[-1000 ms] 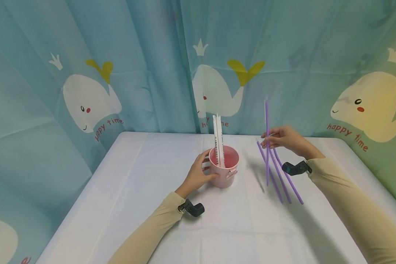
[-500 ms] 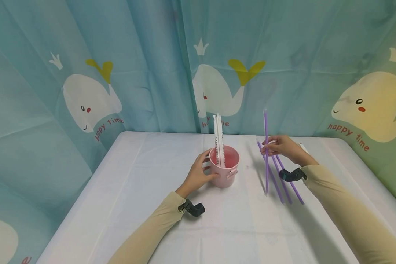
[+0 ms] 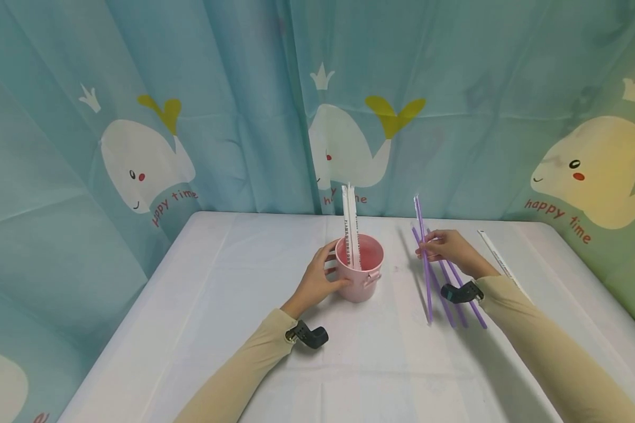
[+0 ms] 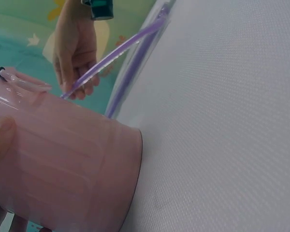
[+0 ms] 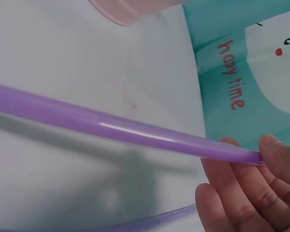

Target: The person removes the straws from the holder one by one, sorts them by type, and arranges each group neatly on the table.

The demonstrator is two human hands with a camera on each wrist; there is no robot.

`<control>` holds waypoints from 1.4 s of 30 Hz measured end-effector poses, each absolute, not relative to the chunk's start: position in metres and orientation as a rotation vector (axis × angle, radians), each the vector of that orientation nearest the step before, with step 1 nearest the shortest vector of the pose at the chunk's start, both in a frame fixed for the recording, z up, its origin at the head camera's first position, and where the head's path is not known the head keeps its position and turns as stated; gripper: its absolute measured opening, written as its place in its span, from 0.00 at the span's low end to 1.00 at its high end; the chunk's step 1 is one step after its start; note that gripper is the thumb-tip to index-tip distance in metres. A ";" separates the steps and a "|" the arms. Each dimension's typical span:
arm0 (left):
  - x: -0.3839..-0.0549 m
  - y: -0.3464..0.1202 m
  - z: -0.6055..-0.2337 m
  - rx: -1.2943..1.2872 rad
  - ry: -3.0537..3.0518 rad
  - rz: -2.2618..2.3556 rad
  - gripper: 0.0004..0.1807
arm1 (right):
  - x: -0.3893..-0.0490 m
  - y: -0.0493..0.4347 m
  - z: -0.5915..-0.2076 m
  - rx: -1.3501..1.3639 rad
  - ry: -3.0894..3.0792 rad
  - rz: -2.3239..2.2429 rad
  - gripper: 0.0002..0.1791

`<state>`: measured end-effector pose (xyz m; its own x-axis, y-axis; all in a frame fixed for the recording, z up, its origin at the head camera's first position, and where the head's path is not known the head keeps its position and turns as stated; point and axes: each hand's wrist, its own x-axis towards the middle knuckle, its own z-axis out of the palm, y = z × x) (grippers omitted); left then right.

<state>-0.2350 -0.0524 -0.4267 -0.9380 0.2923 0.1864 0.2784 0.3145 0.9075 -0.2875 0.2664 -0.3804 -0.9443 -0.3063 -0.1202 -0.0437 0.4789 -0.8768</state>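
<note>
My left hand [image 3: 313,284] grips the side of a small pink bucket [image 3: 357,289] that stands upright on the table. Two white paper-wrapped straws [image 3: 348,229] with printed lettering lean inside it. Farther right, my right hand [image 3: 451,249] pinches a purple straw [image 3: 428,288] between thumb and fingers, seen close up in the right wrist view as a purple straw [image 5: 135,131] running to the fingertips. Its top leans slightly left, and its lower end is right at the table. Under that hand lie several other purple straws [image 3: 445,304], partly hidden by the hand and wrist.
Another white-wrapped straw [image 3: 494,252] lies to the right, partly behind the right forearm. A white cloth covers the table [image 3: 243,282]. Behind it hangs a blue curtain [image 3: 254,117] printed with whales. Each wrist wears a black device [image 3: 309,335].
My right hand has moved down and slightly left, lowering the purple straw until its end is near the table. The white-wrapped straw at the right has come into view. The left hand stays on the bucket.
</note>
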 end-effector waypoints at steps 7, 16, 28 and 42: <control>-0.236 -0.052 -0.428 0.565 2.536 1.758 0.48 | -0.284 0.266 -0.390 -0.296 2.496 -1.431 0.17; -0.236 -0.052 -0.428 0.562 2.533 1.761 0.48 | -0.284 0.266 -0.400 -0.196 2.541 -1.366 0.20; -0.236 -0.052 -0.427 0.555 2.545 1.747 0.48 | -0.287 0.264 -0.408 -0.136 2.597 -1.290 0.20; -0.234 -0.052 -0.425 0.541 2.540 1.739 0.47 | -0.293 0.261 -0.414 -0.156 2.676 -1.145 0.16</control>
<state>-0.2340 -0.0515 -0.4251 -0.9399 0.2903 0.1799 0.2727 0.3209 0.9070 -0.2933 0.2606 -0.4145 -0.9688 -0.1852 -0.1650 -0.0085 0.6899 -0.7239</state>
